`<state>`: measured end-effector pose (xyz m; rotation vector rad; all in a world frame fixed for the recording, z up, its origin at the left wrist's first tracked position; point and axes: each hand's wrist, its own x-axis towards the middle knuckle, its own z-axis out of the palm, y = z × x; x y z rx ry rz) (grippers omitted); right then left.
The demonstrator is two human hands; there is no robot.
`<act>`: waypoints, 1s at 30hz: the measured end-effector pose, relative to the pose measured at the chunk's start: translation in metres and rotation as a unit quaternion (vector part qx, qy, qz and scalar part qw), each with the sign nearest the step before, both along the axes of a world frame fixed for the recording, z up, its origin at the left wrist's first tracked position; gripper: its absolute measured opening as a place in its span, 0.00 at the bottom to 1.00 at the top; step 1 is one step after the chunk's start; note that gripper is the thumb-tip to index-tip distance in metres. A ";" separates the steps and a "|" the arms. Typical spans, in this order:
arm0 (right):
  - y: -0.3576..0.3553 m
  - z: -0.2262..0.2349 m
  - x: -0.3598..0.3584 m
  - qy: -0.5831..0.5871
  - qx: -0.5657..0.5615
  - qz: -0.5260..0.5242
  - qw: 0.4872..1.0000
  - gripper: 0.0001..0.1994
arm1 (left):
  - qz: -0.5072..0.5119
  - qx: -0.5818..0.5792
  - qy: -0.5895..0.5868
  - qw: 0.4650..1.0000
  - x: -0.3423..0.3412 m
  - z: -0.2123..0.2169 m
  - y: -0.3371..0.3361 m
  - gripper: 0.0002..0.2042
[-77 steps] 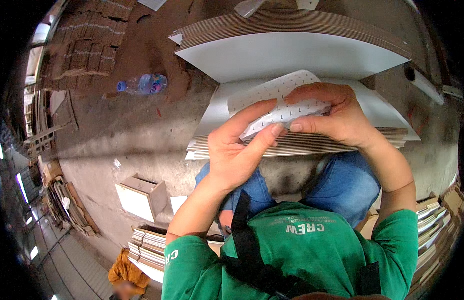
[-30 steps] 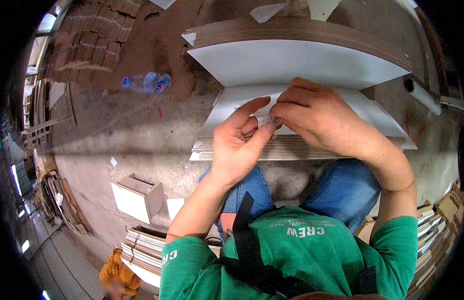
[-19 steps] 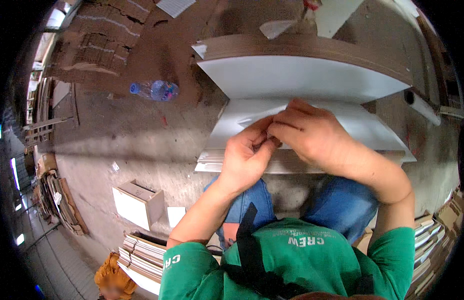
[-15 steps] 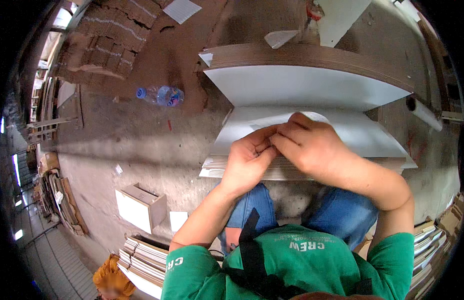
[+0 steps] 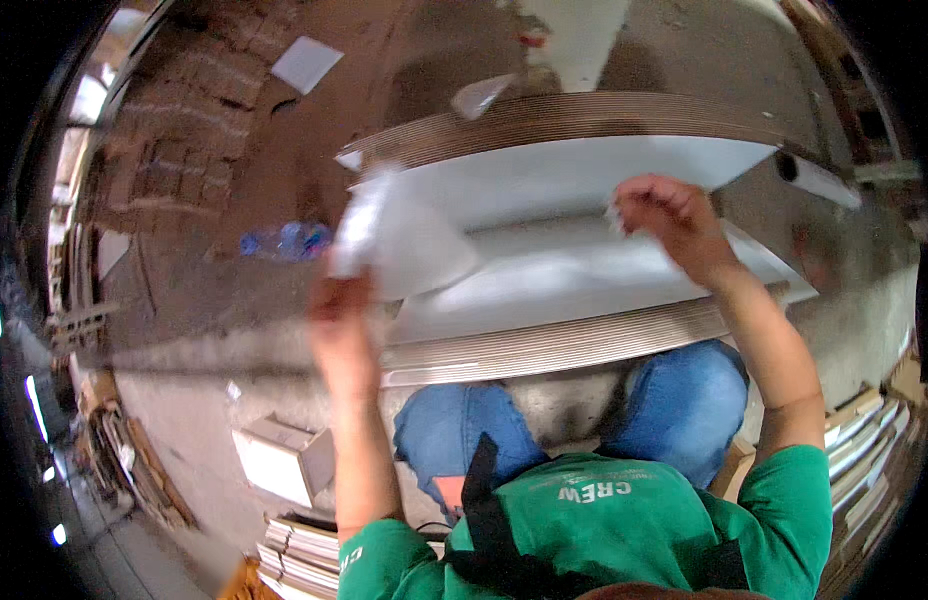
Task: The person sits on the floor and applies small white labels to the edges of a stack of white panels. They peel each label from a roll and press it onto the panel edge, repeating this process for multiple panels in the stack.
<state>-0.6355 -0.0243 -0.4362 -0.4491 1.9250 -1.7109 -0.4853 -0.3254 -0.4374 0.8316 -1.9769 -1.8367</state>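
Observation:
My left hand [image 5: 342,308], smeared by motion, grips a thin whitish sheet [image 5: 424,240] by its edge, left of the open stack. The sheet is blurred, so I cannot tell paper from plastic. My right hand [image 5: 676,222] is raised over the stack's right part, fingers curled and pinched on a small whitish scrap [image 5: 613,217]. Below both hands lies a stack of white-faced corrugated cardboard [image 5: 554,185], spread in a V with brown layered edges along its far and near sides. Its near side lies in front of my knees.
A plastic bottle with a blue cap [image 5: 284,242] lies on the floor at left. A white box [image 5: 279,455] stands nearer. A white roll [image 5: 819,180] lies at right. Flat board stacks [image 5: 864,450] flank me, and a clear plastic piece [image 5: 481,97] lies beyond the cardboard.
My hands were together over the middle of the cardboard and have moved apart. The left swung left with the whitish sheet; the right went up and right. The view has shifted slightly.

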 end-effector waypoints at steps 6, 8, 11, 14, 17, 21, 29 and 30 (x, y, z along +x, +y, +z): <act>0.094 -0.081 -0.042 0.319 0.250 -0.186 0.895 0.06 | 0.071 -0.081 0.088 0.990 -0.061 -0.038 -0.044 0.19; 0.093 -0.085 -0.049 0.457 0.324 -0.164 0.812 0.06 | 0.089 -0.043 0.152 0.983 -0.084 -0.065 -0.054 0.22; 0.094 -0.092 -0.064 0.530 0.362 -0.160 0.750 0.06 | 0.114 0.044 0.112 0.986 -0.100 -0.065 -0.041 0.23; 0.099 -0.094 -0.067 0.530 0.384 -0.165 0.737 0.06 | 0.121 0.038 0.115 0.985 -0.100 -0.064 -0.035 0.23; 0.103 -0.086 -0.066 0.547 0.377 -0.193 0.722 0.06 | 0.107 0.043 0.119 0.986 -0.093 -0.067 -0.035 0.21; 0.117 -0.073 -0.073 0.390 0.376 -0.219 0.811 0.06 | 0.085 0.027 0.113 0.990 -0.088 -0.071 -0.040 0.19; 0.101 -0.001 -0.043 0.048 -0.107 -0.283 0.952 0.10 | -0.100 0.154 0.086 0.979 -0.070 -0.049 -0.057 0.29; 0.105 -0.006 -0.046 0.080 -0.030 -0.280 0.956 0.12 | -0.107 0.169 0.085 0.976 -0.067 -0.049 -0.058 0.29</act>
